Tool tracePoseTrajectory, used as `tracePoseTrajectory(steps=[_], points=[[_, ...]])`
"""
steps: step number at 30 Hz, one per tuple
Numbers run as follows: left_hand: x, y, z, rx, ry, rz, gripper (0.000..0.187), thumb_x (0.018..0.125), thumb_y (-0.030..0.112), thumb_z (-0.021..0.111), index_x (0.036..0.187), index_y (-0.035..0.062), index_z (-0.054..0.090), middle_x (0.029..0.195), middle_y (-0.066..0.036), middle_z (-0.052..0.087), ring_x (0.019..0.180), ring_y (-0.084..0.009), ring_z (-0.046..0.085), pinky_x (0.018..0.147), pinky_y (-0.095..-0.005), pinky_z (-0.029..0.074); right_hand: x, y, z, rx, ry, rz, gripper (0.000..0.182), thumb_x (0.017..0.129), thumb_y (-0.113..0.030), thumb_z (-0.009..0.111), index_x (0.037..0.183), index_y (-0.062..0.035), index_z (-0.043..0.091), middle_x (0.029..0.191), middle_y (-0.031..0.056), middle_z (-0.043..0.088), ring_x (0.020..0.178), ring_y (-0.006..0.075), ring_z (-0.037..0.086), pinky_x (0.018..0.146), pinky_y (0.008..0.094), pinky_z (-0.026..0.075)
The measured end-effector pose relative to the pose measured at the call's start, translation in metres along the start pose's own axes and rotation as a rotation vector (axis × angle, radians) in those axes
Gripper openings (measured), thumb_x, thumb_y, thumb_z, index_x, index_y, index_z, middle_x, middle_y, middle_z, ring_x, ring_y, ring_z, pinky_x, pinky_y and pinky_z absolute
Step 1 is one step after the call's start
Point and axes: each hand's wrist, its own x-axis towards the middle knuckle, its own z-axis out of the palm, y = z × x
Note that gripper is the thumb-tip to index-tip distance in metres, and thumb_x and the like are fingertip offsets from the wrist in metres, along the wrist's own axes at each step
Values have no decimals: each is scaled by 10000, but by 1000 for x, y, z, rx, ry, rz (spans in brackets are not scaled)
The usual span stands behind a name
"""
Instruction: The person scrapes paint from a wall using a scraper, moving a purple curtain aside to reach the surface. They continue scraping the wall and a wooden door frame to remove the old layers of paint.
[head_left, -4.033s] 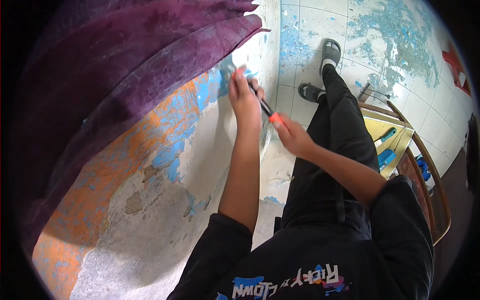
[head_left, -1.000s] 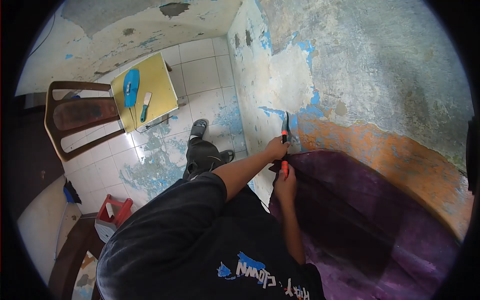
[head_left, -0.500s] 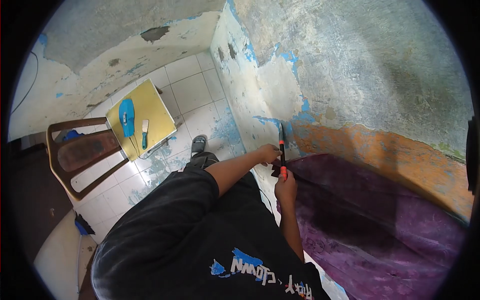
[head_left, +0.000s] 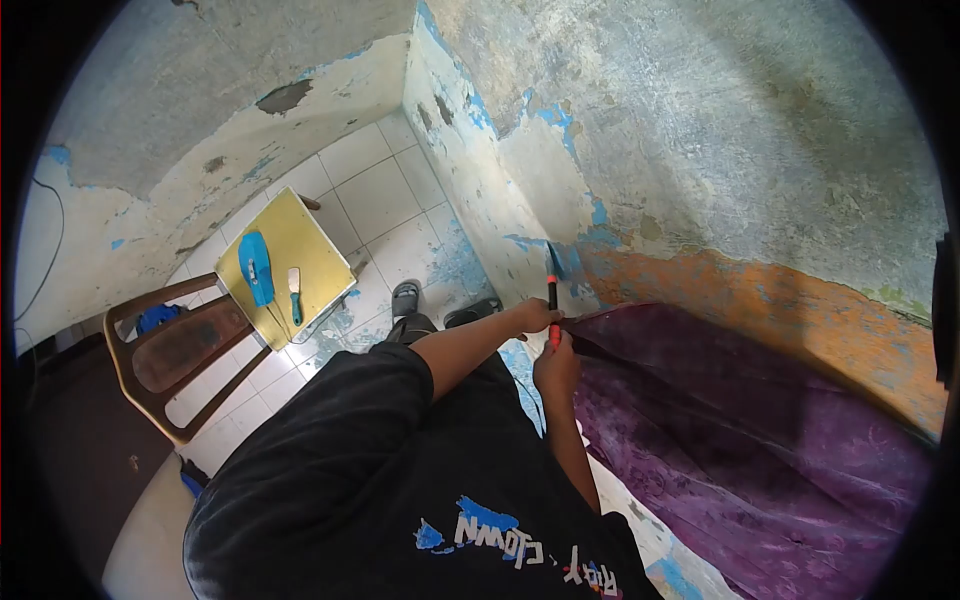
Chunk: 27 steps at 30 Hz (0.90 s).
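Note:
A long-handled scraper (head_left: 552, 290) with a black and red handle stands against the wall, its blade at the edge of peeling pale blue and white paint (head_left: 532, 243). My right hand (head_left: 556, 368) is wrapped round the red lower end of its handle. Higher up, my left hand (head_left: 537, 315) closes on the black shaft, its fingertips partly hidden. A purple cloth (head_left: 690, 400) lies just right of both hands, its upper corner close to the handle. The wall (head_left: 720, 120) behind is bare grey plaster above an orange band (head_left: 690, 290).
To the left, a yellow-topped small table (head_left: 318, 255) carries a blue tool (head_left: 256, 268) with a cord and a green-handled putty knife (head_left: 295, 295). A wooden chair (head_left: 190, 345) stands beside it. Paint flakes are scattered over the white floor tiles (head_left: 385, 195) near my sandalled foot (head_left: 405, 298).
The view has shifted a little, and my second foot now shows. Both hands stay on the scraper, which looks more upright; its blade has moved slightly left and up along the wall.

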Motion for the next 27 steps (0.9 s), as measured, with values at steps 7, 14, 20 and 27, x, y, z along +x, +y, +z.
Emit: tracePoseTrajectory(steps=[7, 14, 20, 27], points=[[-9, 4, 15, 59, 8, -4, 566, 949, 547, 464, 1174, 66, 661, 1213, -218, 600, 1066, -392, 634, 707, -539, 584, 5, 13, 4, -44, -13, 4, 353, 943, -172, 526, 1280, -68, 499, 974, 268, 670, 940, 449, 647, 776, 541, 495], [-14, 5, 7, 226, -50, 29, 555, 961, 525, 458, 1156, 49, 667, 1168, -235, 620, 1007, -413, 649, 685, -506, 591, -12, 11, 3, 24, 63, -13, 283, 938, -181, 537, 1197, -69, 520, 926, 252, 678, 876, 451, 656, 744, 553, 499], [-2, -11, -16, 343, -92, 133, 481, 972, 510, 469, 1364, 244, 548, 1300, -146, 566, 1187, -361, 555, 852, -570, 534, 7, 11, 14, 171, 17, -14, 369, 936, -182, 532, 1276, -39, 534, 1090, 277, 643, 1019, 464, 611, 845, 515, 476], [-47, 39, -13, -158, -60, 115, 543, 933, 532, 554, 1311, 143, 568, 1144, -85, 630, 1061, -240, 595, 873, -452, 499, -52, 38, -17, 319, 181, -159, 435, 948, -193, 523, 1365, -74, 484, 999, 278, 663, 909, 447, 655, 761, 501, 506]])
